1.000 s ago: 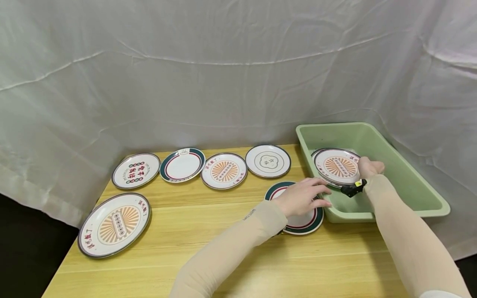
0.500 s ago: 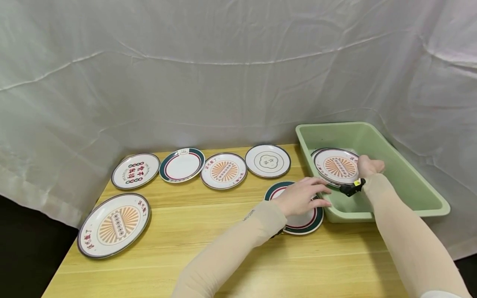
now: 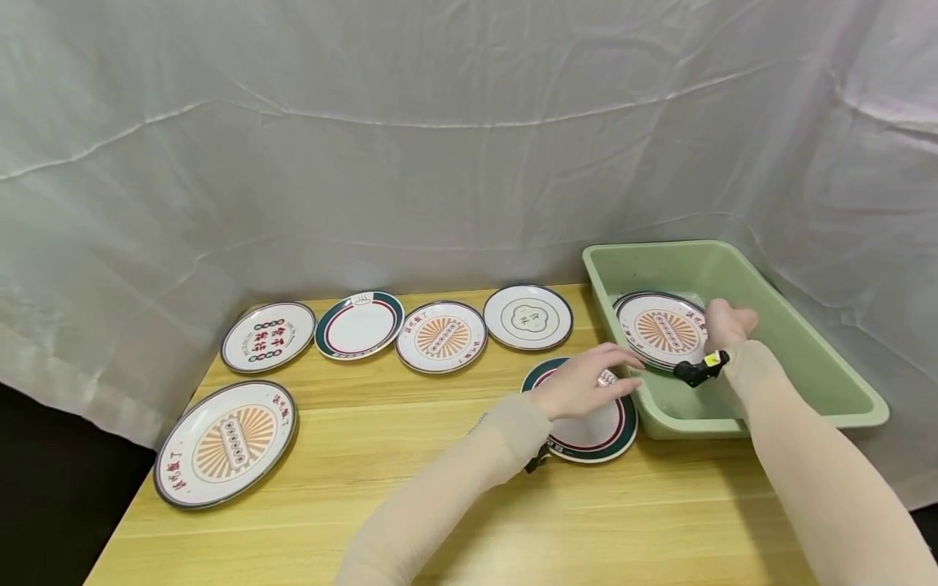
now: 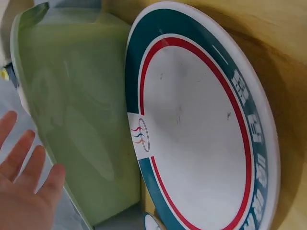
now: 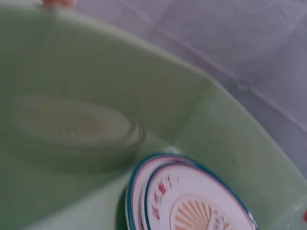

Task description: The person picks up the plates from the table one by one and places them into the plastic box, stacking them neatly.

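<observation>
In the head view my right hand point(image 3: 728, 323) reaches into the green tub point(image 3: 799, 350), at the right edge of a small stack of plates. The top plate point(image 3: 665, 329) is white with an orange sunburst and red characters; a green-rimmed plate point(image 5: 133, 211) shows under it in the right wrist view. The right fingers are mostly hidden, so I cannot tell whether they grip the top plate. My left hand point(image 3: 586, 382) hovers, fingers loosely spread, over a green-rimmed plate point(image 4: 196, 134) beside the tub, holding nothing.
Along the table's back stand a red-lettered plate point(image 3: 267, 335), a green-rimmed plate point(image 3: 359, 325), a sunburst plate point(image 3: 440, 336) and a cloud-motif plate point(image 3: 528, 317). A larger sunburst plate point(image 3: 225, 443) lies at the left edge. Grey cloth point(image 3: 440, 163) hangs behind.
The top plate in the tub has settled flatter onto the stack. My right hand has shifted very slightly right, and my left hand has drawn back a little from the tub's rim.
</observation>
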The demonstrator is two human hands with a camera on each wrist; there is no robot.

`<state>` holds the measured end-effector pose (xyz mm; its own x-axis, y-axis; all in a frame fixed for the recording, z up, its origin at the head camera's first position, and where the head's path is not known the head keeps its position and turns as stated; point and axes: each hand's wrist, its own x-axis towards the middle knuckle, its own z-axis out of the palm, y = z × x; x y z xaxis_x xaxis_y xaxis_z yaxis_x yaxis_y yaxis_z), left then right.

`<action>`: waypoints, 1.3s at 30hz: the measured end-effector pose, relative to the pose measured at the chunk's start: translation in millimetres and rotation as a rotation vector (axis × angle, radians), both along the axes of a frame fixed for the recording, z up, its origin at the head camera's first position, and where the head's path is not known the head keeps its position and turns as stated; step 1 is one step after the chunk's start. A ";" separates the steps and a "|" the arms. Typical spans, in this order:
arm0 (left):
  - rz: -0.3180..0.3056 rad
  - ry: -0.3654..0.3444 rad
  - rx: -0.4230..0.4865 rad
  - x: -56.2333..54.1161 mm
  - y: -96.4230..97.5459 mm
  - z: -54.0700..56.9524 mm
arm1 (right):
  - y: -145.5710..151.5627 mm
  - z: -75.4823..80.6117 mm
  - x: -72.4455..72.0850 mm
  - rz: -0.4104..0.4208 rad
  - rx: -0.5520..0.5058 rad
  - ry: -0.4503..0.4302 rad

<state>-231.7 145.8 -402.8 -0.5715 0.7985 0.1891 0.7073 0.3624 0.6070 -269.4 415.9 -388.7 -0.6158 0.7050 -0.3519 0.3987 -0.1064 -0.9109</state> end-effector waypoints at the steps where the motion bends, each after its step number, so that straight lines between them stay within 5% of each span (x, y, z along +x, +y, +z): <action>1: 0.018 -0.022 0.034 -1.5 -3.4 0.3 | -1.2 1.7 -1.9 -0.003 0.007 0.017; 5: 0.116 -0.116 0.149 -9.0 -16.0 0.0 | -12.6 11.9 -3.9 0.035 -0.011 0.119; 11: 0.235 -0.320 0.306 -15.0 -36.3 -0.5 | -39.7 35.7 11.3 0.192 -0.140 0.334; 20: 0.450 -0.482 0.409 -24.9 -59.7 -5.9 | -84.7 60.3 42.4 0.372 -0.019 0.593; 24: 0.534 -0.575 0.395 -28.7 -70.7 -13.1 | -101.8 60.5 52.7 0.510 0.151 0.612; 29: 0.618 -0.768 0.399 -33.1 -83.7 -26.5 | -121.1 57.4 65.2 0.622 0.602 0.609; 32: 0.635 -0.823 0.370 -34.6 -89.6 -32.0 | -131.4 55.5 72.7 0.654 0.799 0.616; 35: 0.644 -0.806 0.301 -34.9 -92.5 -35.0 | -140.9 53.0 79.2 0.709 0.893 0.603; 39: 0.629 -0.748 0.189 -32.7 -92.9 -37.0 | -148.9 46.5 88.2 0.765 0.848 0.547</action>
<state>-264.4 53.0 -439.8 -0.9045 0.3031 -0.3000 -0.1690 0.3911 0.9047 -181.2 266.9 -342.2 -0.8861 -0.0162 0.4631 -0.3492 0.6805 -0.6442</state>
